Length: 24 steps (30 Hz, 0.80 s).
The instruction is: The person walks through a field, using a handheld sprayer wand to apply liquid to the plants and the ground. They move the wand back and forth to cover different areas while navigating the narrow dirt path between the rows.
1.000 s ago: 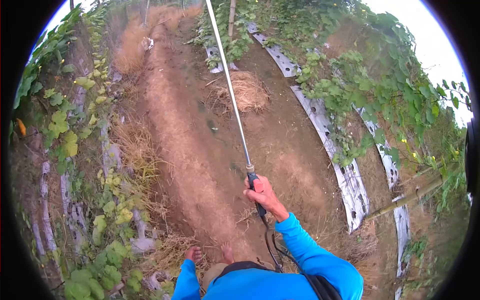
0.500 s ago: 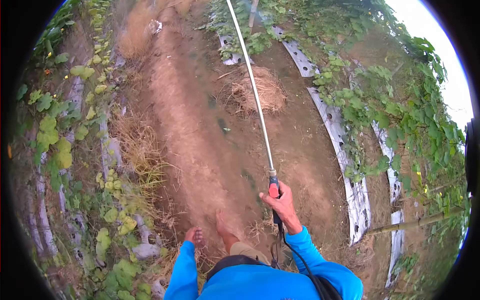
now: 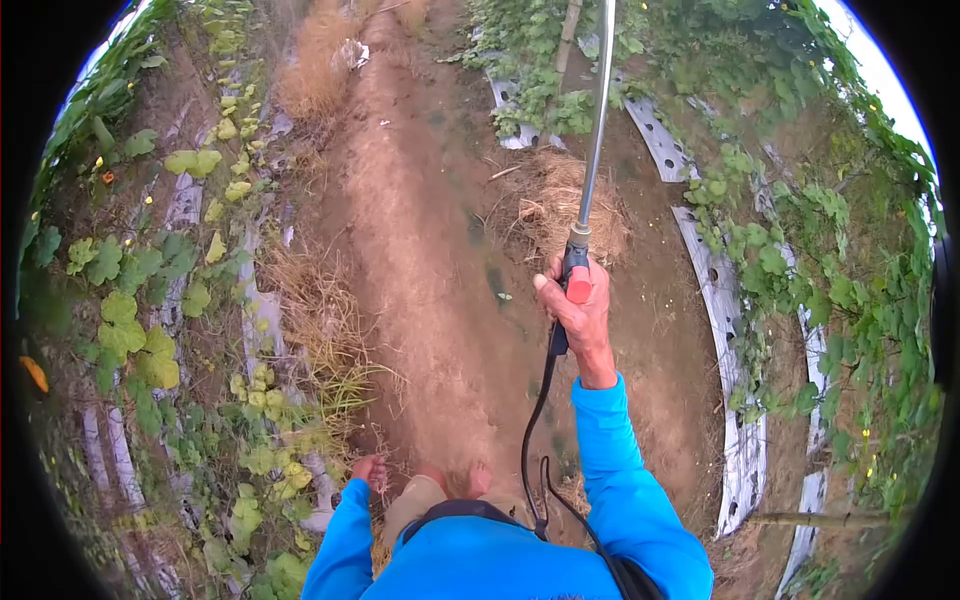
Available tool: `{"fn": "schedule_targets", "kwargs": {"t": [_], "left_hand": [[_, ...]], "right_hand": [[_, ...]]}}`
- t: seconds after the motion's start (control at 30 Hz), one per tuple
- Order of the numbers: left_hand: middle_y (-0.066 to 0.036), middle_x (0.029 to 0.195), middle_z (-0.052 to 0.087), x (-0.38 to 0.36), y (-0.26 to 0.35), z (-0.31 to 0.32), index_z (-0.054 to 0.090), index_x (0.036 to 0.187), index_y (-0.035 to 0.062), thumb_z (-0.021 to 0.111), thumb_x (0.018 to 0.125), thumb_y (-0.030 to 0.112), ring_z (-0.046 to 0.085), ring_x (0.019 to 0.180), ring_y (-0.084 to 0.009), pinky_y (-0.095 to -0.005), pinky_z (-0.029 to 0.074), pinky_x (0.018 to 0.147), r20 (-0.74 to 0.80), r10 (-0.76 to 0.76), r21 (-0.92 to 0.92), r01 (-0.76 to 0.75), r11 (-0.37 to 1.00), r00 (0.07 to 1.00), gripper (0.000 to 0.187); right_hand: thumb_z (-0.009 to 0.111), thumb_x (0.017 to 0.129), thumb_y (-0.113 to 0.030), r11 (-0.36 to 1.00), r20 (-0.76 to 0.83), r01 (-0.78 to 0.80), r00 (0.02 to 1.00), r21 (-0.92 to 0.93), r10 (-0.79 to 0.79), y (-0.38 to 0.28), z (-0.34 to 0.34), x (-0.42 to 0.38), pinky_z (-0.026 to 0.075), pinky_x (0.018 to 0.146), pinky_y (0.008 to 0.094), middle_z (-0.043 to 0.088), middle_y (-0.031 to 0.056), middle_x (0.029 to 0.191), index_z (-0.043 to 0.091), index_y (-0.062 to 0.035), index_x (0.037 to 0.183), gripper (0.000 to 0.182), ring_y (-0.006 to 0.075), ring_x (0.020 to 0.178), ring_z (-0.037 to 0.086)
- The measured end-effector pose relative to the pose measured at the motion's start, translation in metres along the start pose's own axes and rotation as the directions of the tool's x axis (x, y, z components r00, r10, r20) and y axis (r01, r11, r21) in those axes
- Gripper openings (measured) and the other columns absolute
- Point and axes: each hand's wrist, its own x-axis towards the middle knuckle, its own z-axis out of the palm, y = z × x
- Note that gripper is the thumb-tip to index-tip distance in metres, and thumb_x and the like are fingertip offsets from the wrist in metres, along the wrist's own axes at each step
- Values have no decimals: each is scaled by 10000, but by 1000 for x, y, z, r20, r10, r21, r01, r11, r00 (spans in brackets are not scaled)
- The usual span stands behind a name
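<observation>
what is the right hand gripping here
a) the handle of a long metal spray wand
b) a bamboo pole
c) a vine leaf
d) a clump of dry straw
a: the right hand is closed around the black and red grip of the spray wand, whose thin metal tube runs up out of view and whose black hose trails down toward the body.

Bright blue long sleeves, tan shorts, 2 bare feet.

blue sleeve (image 3: 612,470), red trigger (image 3: 579,289), silver wand (image 3: 596,130), black hose (image 3: 537,420)

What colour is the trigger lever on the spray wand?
Red-orange, on the spray wand under the right hand; head view.
</observation>
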Motion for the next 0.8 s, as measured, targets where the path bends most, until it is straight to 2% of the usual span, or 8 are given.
{"fn": "schedule_targets", "kwargs": {"t": [0.13, 0.17, 0.33, 0.37, 0.5, 0.63, 0.7, 0.8], "left_hand": [[-38, 712, 643, 22, 21, 26, 652, 896, 108, 588, 839, 373, 597, 557, -168, -309, 466, 502, -108, 43, 112, -31, 993, 993, 279], [-50, 713, 645, 39, 23, 25, 660, 906, 104, 600, 837, 381, 616, 576, -181, -319, 489, 518, -31, 59, 88, -56, 995, 998, 292], [-48, 707, 636, 76, 75, 36, 654, 897, 112, 594, 846, 386, 578, 548, -169, -307, 457, 494, -26, -4, 58, 6, 998, 1000, 284], [-42, 707, 633, 98, 93, 39, 651, 896, 115, 588, 851, 385, 566, 544, -165, -308, 447, 491, -34, 3, 51, -1, 999, 999, 281], [-9, 723, 622, 108, 188, 33, 636, 889, 145, 593, 844, 398, 554, 587, -142, -338, 435, 529, -48, -2, 57, 5, 998, 999, 260], [-2, 746, 617, 144, 284, 25, 617, 918, 148, 589, 819, 384, 553, 587, -134, -339, 409, 514, 12, 90, -5, -90, 996, 996, 257], [-3, 763, 620, 167, 327, 17, 618, 938, 147, 588, 817, 384, 555, 585, -137, -336, 411, 517, 60, 69, -28, -67, 997, 996, 268], [-1, 779, 617, 184, 387, 25, 618, 963, 143, 584, 818, 393, 559, 601, -143, -321, 409, 512, 92, 82, -38, -79, 996, 992, 290]], "right_hand": [[721, 733, -98, 1000, 16, -28, 999, 0, 28, 14, 23, 48, 370, 529, 246, 475, -32, 640, 500, -61, 775, 228, 68, 571, 434], [718, 735, -97, 995, 41, -97, 994, 10, 97, 24, 28, 55, 360, 519, 244, 469, -33, 636, 498, -63, 770, 225, 65, 567, 432], [717, 764, -135, 973, 19, -217, 976, -78, 219, 81, 55, 97, 349, 450, 223, 471, -26, 599, 479, -77, 781, 245, 62, 485, 441], [762, 743, -177, 951, -9, -294, 956, -99, 294, 85, 64, 106, 338, 513, 238, 440, -60, 646, 492, -79, 746, 286, 53, 573, 398], [775, 739, -234, 878, -18, -389, 916, -278, 400, 130, 92, 144, 355, 567, 257, 444, -46, 693, 513, -60, 771, 316, 78, 644, 391], [779, 732, -235, 867, 53, -384, 906, -318, 421, 152, 121, 178, 371, 581, 269, 455, -40, 702, 539, -47, 800, 313, 92, 656, 409], [786, 722, -235, 820, 78, -454, 858, -350, 508, 155, 133, 203, 387, 599, 276, 465, -32, 711, 557, -37, 829, 322, 102, 659, 419], [783, 722, -235, 820, 43, -387, 895, -423, 444, 162, 152, 266, 405, 602, 284, 478, -21, 710, 560, -31, 838, 323, 101, 665, 435]]}}
